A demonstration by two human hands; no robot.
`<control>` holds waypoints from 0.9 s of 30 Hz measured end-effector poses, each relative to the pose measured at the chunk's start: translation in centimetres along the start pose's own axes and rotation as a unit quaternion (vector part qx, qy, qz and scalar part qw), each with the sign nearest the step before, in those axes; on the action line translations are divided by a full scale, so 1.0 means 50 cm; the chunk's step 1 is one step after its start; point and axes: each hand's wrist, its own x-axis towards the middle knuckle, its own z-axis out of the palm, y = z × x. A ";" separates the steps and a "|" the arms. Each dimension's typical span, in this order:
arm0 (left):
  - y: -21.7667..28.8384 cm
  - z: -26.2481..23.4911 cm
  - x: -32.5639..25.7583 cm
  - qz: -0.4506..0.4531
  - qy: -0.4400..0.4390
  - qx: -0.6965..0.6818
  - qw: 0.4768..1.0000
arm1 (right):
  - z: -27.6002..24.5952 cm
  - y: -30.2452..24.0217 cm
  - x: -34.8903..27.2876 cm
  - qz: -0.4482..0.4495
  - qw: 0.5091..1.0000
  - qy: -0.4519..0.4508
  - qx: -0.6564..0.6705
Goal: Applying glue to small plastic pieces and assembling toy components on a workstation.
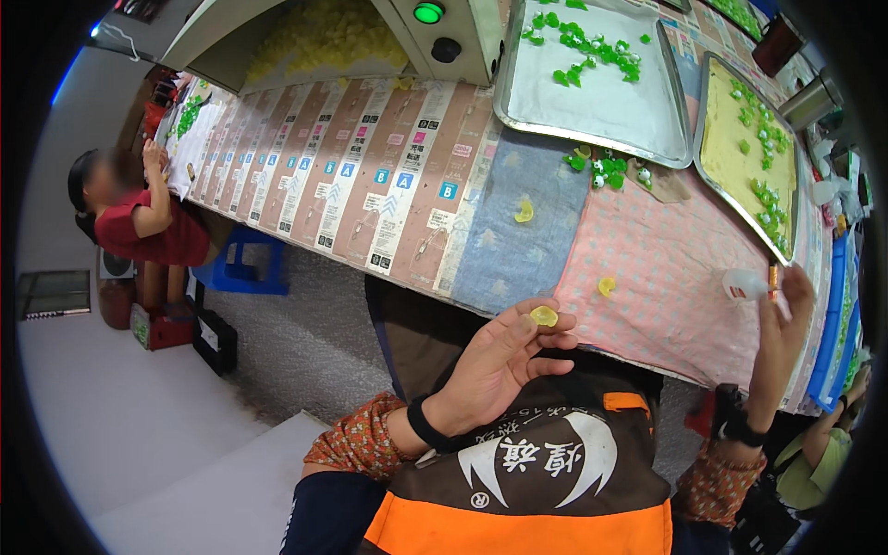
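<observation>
My left hand (495,365) pinches a small translucent yellow piece (544,316) between thumb and fingertips, over the table's near edge. At the right, my right hand (782,319) is raised above the cloth with its fingers apart. Next to its fingertips are a small whitish plastic bottle (737,284) and a narrow orange-gold object (773,277); I cannot tell whether the hand touches them. One loose yellow piece (606,286) lies on the pink patterned cloth (638,250). Another yellow piece (524,211) rests on the blue cloth (504,250).
Beyond the cloths stand a metal tray (592,120) with green pieces on white lining and a yellow-lined tray (731,139) of green pieces. Green-and-white pieces (608,170) cluster before them. A machine (453,37) holds yellow pieces at the back. A co-worker (139,203) sits left.
</observation>
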 end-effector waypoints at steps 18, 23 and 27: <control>0.032 0.007 -0.011 0.061 -0.040 0.032 0.997 | 0.332 -0.202 0.117 -0.351 0.896 -0.214 -0.168; 0.035 -0.010 -0.015 0.066 -0.032 0.029 0.997 | 0.350 -0.195 0.124 -0.296 0.917 -0.249 -0.100; 0.035 -0.021 -0.009 0.064 -0.035 0.025 0.997 | 0.352 -0.206 0.130 -0.296 0.914 -0.243 -0.133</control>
